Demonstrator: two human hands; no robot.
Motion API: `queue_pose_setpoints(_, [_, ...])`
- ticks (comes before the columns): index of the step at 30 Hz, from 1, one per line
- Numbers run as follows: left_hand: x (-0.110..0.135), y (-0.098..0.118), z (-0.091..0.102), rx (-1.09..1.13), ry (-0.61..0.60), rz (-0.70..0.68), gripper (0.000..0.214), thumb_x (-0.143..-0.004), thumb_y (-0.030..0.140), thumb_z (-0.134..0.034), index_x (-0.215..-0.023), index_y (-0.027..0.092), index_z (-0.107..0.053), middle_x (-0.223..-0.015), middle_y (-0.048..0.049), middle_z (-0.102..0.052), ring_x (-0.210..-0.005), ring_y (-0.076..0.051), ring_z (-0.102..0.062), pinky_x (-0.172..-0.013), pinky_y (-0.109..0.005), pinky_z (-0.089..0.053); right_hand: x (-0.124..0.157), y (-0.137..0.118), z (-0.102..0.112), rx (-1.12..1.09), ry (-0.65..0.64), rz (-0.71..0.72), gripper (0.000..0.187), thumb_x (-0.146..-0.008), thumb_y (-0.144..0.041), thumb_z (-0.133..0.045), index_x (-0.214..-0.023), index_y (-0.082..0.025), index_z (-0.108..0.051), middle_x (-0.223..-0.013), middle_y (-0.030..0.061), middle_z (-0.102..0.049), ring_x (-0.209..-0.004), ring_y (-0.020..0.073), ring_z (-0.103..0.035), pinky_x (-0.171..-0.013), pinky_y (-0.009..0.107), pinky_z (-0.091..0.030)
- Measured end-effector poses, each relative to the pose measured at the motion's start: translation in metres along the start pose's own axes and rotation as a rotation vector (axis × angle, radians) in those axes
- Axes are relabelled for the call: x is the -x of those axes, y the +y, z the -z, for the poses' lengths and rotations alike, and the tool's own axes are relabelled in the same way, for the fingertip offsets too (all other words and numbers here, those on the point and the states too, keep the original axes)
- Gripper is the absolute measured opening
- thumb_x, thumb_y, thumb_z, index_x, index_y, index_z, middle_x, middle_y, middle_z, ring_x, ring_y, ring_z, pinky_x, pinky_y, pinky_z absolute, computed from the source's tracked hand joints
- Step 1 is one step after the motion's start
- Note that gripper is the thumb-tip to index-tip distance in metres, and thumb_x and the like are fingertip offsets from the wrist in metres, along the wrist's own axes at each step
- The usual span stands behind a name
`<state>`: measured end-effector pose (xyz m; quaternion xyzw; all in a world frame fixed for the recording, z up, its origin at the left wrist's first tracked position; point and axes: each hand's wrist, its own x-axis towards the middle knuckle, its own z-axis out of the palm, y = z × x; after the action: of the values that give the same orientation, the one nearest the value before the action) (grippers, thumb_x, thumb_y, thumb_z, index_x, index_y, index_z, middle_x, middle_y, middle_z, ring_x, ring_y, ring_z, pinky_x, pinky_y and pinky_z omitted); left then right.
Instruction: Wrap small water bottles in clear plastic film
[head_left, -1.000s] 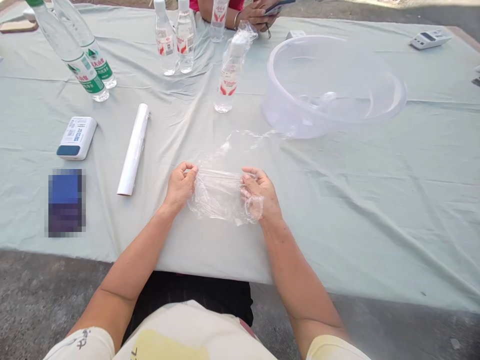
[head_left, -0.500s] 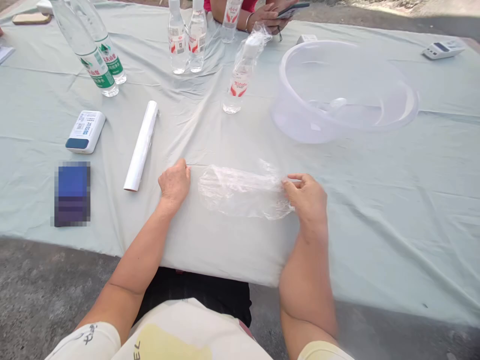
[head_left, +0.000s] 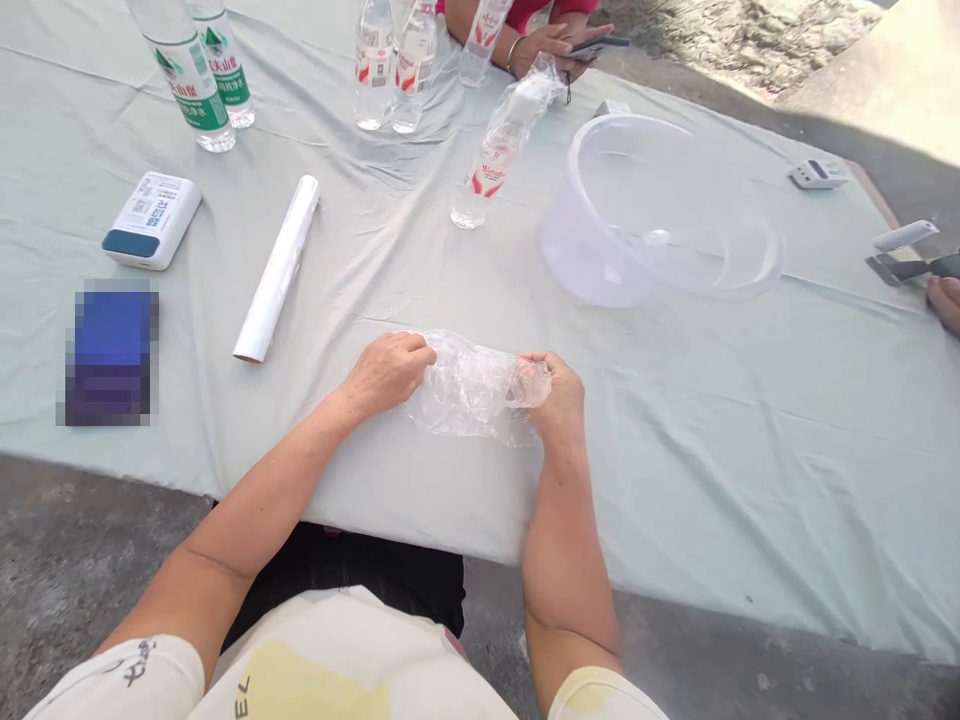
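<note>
A crumpled sheet of clear plastic wrap [head_left: 472,392] lies bunched on the pale green tablecloth [head_left: 675,400] near the front edge. My left hand [head_left: 390,372] is closed on its left end, fingers curled over the film. My right hand [head_left: 556,392] is closed on its right end, with film gathered over the fingertips. The two hands sit close together with the wrap between them.
A white roll [head_left: 277,267] lies left of my hands, with a white box [head_left: 152,219] and a blurred blue item [head_left: 111,352] beyond it. A clear plastic tub [head_left: 652,215] stands at the right. Several water bottles stand at the back, one [head_left: 499,150] bagged. Another person's hands [head_left: 551,40] hold a phone.
My hands had pulled apart and stretched the wrap sideways; now they have come back together and the film is bunched between them. The view has shifted slightly right.
</note>
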<state>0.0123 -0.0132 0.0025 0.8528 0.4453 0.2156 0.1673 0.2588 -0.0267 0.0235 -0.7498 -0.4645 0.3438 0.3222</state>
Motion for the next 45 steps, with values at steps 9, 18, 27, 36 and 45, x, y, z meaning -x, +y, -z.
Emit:
queue_pose_setpoints(9, [0.000, -0.004, 0.013, 0.028, -0.108, 0.113, 0.048, -0.084, 0.029, -0.074, -0.130, 0.025, -0.063, -0.152, -0.0129, -0.051, -0.130, -0.034, -0.051, -0.106, -0.048, -0.042, -0.008, 0.016, 0.046, 0.129, 0.050, -0.097, 0.019, -0.077, -0.038, -0.060, -0.080, -0.020, -0.066, -0.070, 0.0007, -0.064, -0.058, 0.0143, -0.053, -0.063, 0.031, -0.042])
queue_pose_setpoints(18, [0.001, 0.006, 0.018, -0.088, -0.152, 0.212, 0.096, -0.073, 0.043, -0.085, -0.155, 0.032, -0.037, -0.165, -0.0130, -0.031, -0.128, -0.036, -0.049, -0.103, -0.047, -0.040, 0.030, -0.011, 0.033, 0.155, 0.221, 0.457, 0.040, -0.086, -0.049, -0.063, -0.118, -0.025, -0.062, -0.109, 0.0091, -0.068, -0.099, 0.0250, -0.066, -0.085, 0.041, -0.053])
queue_pose_setpoints(27, [0.001, 0.011, 0.020, -0.118, -0.180, 0.227, 0.115, -0.066, 0.044, -0.090, -0.161, 0.033, -0.024, -0.167, -0.0151, -0.027, -0.129, -0.038, -0.049, -0.101, -0.046, -0.039, -0.052, -0.078, -0.009, 0.541, -0.332, 0.550, 0.046, -0.088, -0.012, -0.047, -0.128, -0.024, -0.067, -0.096, 0.0052, -0.074, -0.082, 0.0198, -0.069, -0.081, 0.036, -0.052])
queue_pose_setpoints(36, [0.006, 0.007, 0.015, -0.165, -0.217, 0.363, 0.135, -0.051, 0.070, -0.086, -0.161, 0.019, -0.026, -0.168, -0.0236, -0.018, -0.155, -0.046, -0.013, -0.122, -0.064, -0.011, -0.161, -0.131, -0.019, 0.967, -0.222, 0.393, 0.015, -0.081, -0.012, -0.069, -0.092, -0.020, -0.075, -0.090, 0.0082, -0.071, -0.091, 0.0246, -0.066, -0.082, 0.039, -0.048])
queue_pose_setpoints(45, [0.001, 0.011, 0.013, -0.170, -0.352, 0.474, 0.151, -0.048, 0.081, -0.080, -0.162, 0.008, -0.013, -0.168, -0.0224, 0.005, -0.157, -0.040, 0.008, -0.124, -0.066, 0.006, -0.131, -0.196, -0.073, 1.072, -0.196, 0.665, 0.027, -0.096, -0.029, -0.051, -0.089, -0.014, -0.071, -0.085, 0.0160, -0.069, -0.091, 0.0308, -0.066, -0.083, 0.041, -0.049])
